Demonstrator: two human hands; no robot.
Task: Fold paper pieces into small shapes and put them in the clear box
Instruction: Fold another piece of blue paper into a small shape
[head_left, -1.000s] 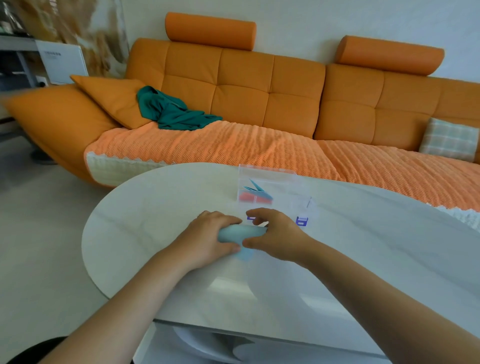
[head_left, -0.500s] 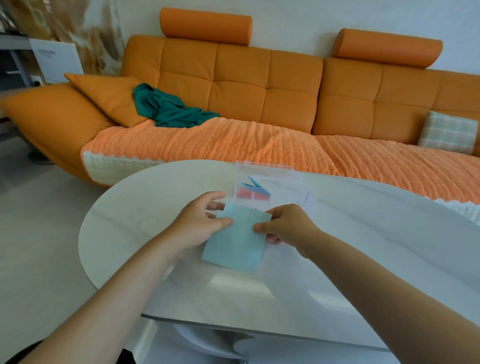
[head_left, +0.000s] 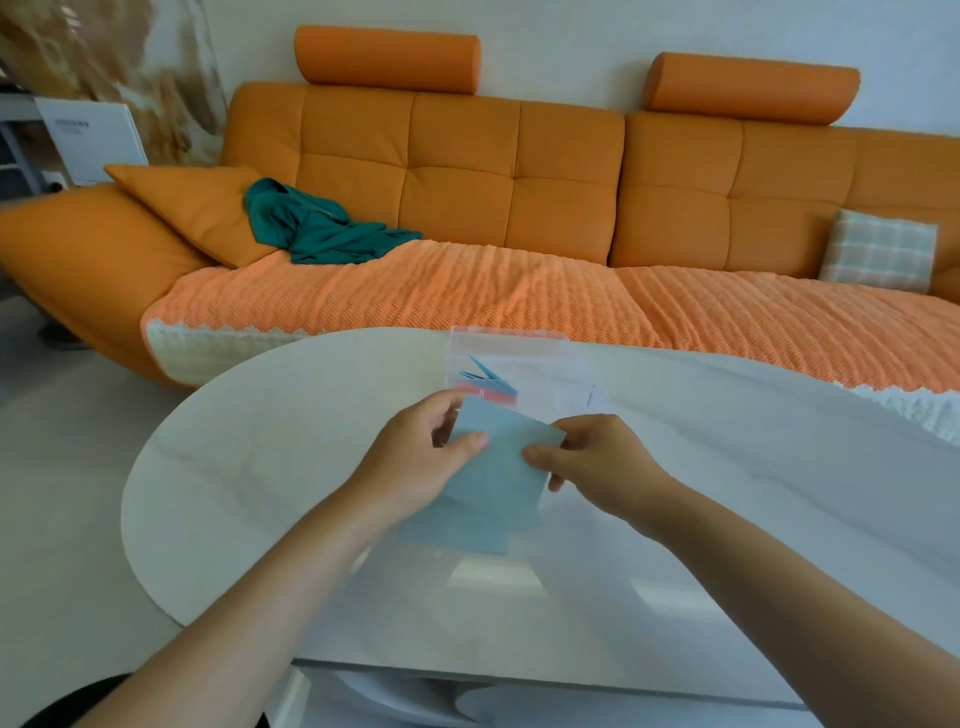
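The left hand (head_left: 415, 462) pinches the left edge of a light blue paper sheet (head_left: 493, 478), its thumb lying on the near face and the other fingers curled behind; the right hand (head_left: 597, 457) pinches the sheet's right edge in the same way, thumb on the front, fingers tucked behind and below; between the two grips the sheet is held up off the table (head_left: 727, 493), tilted, with its upper corner toward the box and its lower part hanging down toward the glossy top, where a pale blue reflection or a lower flap shows beneath it, and which of the two I cannot tell; just beyond the hands stands the clear box (head_left: 511, 353) on the far side of the table, its lid raised at the back, with folded blue and red paper pieces (head_left: 485, 382) lying inside it; both forearms reach in from the near edge of the white oval table; behind the table runs an orange sofa (head_left: 467, 182) with a ribbed orange cover on the seat, a green cloth (head_left: 311, 228) bunched at its left end beside an orange cushion, and a checked pillow (head_left: 878, 249) at its right end.
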